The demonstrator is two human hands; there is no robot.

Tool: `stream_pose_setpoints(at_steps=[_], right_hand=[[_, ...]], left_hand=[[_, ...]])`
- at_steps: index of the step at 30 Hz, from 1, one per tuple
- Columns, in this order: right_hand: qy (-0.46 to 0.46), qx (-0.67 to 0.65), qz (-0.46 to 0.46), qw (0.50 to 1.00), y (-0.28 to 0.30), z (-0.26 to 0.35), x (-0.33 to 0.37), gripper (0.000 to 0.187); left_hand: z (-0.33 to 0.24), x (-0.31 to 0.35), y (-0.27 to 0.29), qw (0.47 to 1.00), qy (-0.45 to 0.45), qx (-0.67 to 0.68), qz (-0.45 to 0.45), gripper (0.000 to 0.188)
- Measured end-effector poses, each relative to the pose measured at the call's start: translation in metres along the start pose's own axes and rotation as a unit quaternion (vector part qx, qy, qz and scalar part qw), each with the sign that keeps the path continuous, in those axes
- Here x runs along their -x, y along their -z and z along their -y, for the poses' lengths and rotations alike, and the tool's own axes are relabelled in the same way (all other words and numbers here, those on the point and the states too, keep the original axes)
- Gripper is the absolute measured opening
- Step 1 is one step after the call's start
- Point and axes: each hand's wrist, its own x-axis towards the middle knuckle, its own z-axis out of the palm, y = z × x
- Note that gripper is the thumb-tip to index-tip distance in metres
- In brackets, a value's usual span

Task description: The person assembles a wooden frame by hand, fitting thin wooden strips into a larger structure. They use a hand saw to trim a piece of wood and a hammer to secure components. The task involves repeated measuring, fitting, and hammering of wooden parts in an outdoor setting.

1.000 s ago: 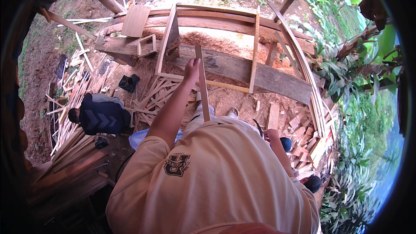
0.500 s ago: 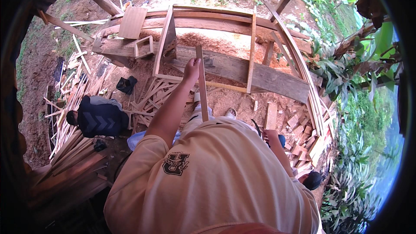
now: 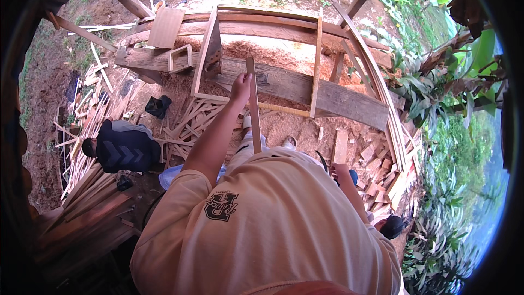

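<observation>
My left hand point(image 3: 242, 86) is closed around a narrow, flat wooden slat point(image 3: 252, 114), which stands lengthwise in front of my body, its lower end by my shirt. Beyond that hand, a rectangular wooden frame point(image 3: 317, 65) rests across a weathered plank bench point(image 3: 349, 101). Low on the right, beside my shirt, my right hand point(image 3: 341, 171) has its fingers curled in. A dark curved piece point(image 3: 323, 161) and something blue point(image 3: 353, 177) show next to it; what the fingers grip is too small to make out.
A person in a dark jacket point(image 3: 128, 146) is bent over at the left, near heaped wood strips point(image 3: 98, 125). Another person's dark cap point(image 3: 393, 227) shows at lower right. Board offcuts point(image 3: 376, 186) lie at right. A small wooden box frame point(image 3: 180, 59) sits on the bench.
</observation>
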Motion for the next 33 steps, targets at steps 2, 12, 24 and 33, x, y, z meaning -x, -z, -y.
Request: stream_pose_setpoints(at_steps=[2,12,24,33], right_hand=[[-0.001,0.001,-0.006,1.0,-0.001,0.0,-0.001,0.02],[0.005,0.018,-0.014,1.0,0.0,-0.013,-0.022,0.023],[0.032,0.027,0.029,0.999,0.005,-0.02,-0.035,0.021],[0.069,0.162,0.029,0.984,0.003,0.002,-0.022,0.017]], left_hand=[[0.001,0.001,0.0,1.0,-0.001,-0.002,-0.003,0.034],[0.005,-0.001,0.002,1.0,-0.001,-0.001,-0.007,0.035],[0.029,-0.006,0.02,0.996,0.051,0.055,-0.045,0.034],[0.1,0.003,0.094,0.966,0.147,0.197,-0.079,0.026]])
